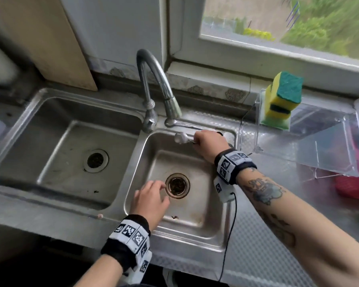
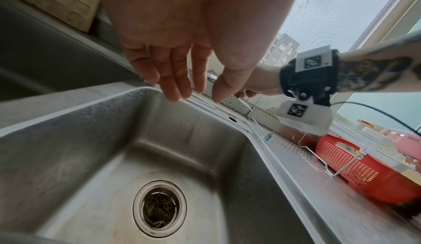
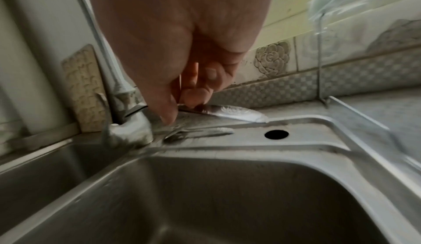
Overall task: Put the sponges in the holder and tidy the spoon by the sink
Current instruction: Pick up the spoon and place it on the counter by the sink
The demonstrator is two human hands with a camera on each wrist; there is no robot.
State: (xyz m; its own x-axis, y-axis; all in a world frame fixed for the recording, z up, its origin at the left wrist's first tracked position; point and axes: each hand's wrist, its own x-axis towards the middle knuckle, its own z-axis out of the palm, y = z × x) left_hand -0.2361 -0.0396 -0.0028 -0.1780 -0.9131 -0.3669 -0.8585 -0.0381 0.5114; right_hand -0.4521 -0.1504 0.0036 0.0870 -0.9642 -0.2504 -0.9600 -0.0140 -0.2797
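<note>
Sponges (image 1: 282,100) in holder (image 1: 298,129); spoon (image 3: 225,112) lifted.

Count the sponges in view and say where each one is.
2, both standing in the clear holder right of the sink: a front sponge and a taller sponge behind. Others may be hidden.

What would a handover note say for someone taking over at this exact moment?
Right hand: fingers curled round the spoon at the back rim of the right basin.
Left hand: relaxed, holding nothing, hovering over that basin beside the drain.
Sponges: both stand stacked in the clear holder on the counter by the window.
Done: sponges in the holder.
Left: set the spoon down tidily by the sink.
</note>
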